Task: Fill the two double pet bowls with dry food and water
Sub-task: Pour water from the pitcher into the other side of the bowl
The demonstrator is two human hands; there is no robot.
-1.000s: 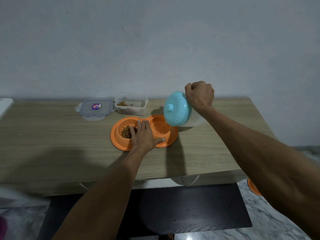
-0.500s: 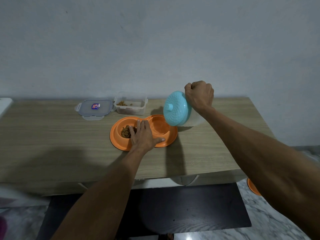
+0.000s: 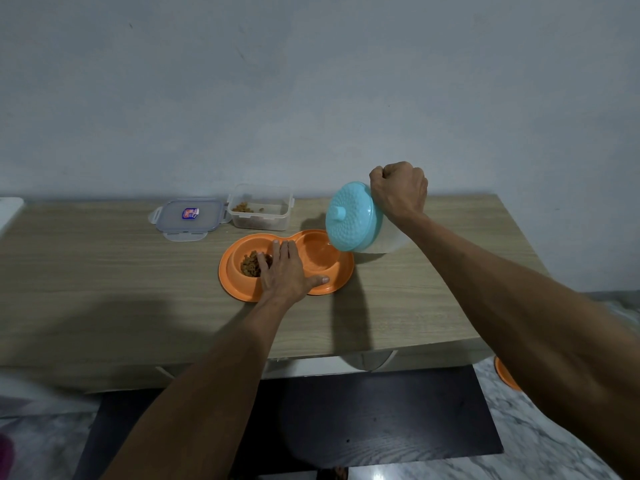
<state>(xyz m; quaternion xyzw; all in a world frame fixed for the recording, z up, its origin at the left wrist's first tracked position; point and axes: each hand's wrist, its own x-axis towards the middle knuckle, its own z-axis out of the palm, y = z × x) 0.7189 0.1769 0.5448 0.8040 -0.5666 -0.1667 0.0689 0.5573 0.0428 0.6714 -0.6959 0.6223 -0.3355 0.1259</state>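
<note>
An orange double pet bowl [image 3: 228, 275] lies on the wooden table [image 3: 104, 278]. Its left cup holds brown dry food [image 3: 252, 265]; the right cup [image 3: 317, 252] looks wet. My left hand [image 3: 285, 273] rests flat on the bowl's middle and front rim, fingers spread. My right hand [image 3: 398, 190] is fisted around the handle of a translucent water jug with a turquoise lid [image 3: 351, 220], tipped toward the right cup. Part of a second orange bowl [image 3: 504, 372] shows on the floor at right.
A clear food container [image 3: 261, 211] with some kibble stands behind the bowl, its lid [image 3: 188, 216] lying beside it on the left. A white object [image 3: 8, 211] sits at the table's far left edge. A dark mat [image 3: 381, 427] covers the marble floor below.
The jug has stayed tipped over the right cup, dipping slightly lower. My left hand has not moved from the bowl.
</note>
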